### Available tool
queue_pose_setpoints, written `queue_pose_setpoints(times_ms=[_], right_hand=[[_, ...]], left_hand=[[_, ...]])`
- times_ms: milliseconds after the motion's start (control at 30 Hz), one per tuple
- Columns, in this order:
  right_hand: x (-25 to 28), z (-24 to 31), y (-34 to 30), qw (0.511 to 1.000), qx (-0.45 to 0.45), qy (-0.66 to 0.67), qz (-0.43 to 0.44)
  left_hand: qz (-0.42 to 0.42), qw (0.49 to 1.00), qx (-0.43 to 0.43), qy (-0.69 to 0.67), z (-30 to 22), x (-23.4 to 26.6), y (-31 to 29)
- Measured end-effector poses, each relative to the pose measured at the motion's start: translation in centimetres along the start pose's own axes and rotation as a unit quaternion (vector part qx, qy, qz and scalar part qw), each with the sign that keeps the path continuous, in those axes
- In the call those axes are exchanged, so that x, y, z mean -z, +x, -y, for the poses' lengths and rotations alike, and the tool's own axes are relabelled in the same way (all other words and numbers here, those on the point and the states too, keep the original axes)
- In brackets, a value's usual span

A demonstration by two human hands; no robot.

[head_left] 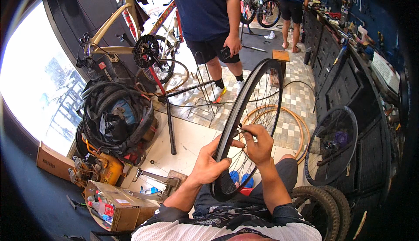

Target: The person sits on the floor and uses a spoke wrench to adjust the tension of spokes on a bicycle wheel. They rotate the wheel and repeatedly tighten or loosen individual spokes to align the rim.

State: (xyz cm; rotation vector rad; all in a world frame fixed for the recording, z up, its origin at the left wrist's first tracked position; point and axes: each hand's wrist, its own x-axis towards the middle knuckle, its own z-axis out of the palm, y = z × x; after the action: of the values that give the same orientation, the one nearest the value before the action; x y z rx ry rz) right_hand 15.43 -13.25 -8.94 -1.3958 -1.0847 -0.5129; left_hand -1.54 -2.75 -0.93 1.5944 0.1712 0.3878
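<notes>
A black bicycle wheel with thin spokes stands tilted upright in front of me, its lower part above my lap. My left hand is closed round the near side of its rim, the thumb pressing on the rim. My right hand is at the spokes near the wheel's middle, thumb and finger pinched together by a small dark part. What that pinch holds is too small to make out. Blue footwear shows through the spokes below.
A person stands ahead by a tan bicycle frame on a stand. Tyres and tubes, a yellow compressor and a cardboard box lie left. Another wheel leans on black cabinets at right; tan tyres lie on the floor.
</notes>
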Motion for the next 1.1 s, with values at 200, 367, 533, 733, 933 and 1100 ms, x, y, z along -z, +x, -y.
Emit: queue_pose_setpoints(times_ms=[200, 367, 533, 733, 933, 1100], right_hand=[[0.8, -0.8, 0.9, 0.941, -0.188, 0.28, 0.04], [1.1, -1.2, 1.4, 0.904, -0.222, 0.365, 0.019], [2.1, -3.7, -0.9, 0.918, -0.249, 0.308, -0.003], [5.5, -7.0, -0.5, 0.81, -0.382, 0.42, -0.148], [6.9, -6.5, -0.1, 0.76, -0.387, 0.523, 0.007], [4.5, -3.5, 0.2, 0.99, -0.12, -0.061, 0.029]], left_hand=[[0.01, 0.994, -0.083, 0.066, 1.4, 0.5, 0.2], [0.01, 0.991, -0.09, 0.098, 1.2, 0.7, 0.0], [0.021, 0.998, -0.057, -0.006, -0.8, -0.3, 0.8], [0.038, 0.999, -0.031, -0.021, -1.7, -0.7, 4.0], [0.033, 0.996, 0.008, -0.079, -4.7, -1.6, 6.3], [0.051, 0.993, 0.017, -0.102, -6.2, -1.4, 7.6]])
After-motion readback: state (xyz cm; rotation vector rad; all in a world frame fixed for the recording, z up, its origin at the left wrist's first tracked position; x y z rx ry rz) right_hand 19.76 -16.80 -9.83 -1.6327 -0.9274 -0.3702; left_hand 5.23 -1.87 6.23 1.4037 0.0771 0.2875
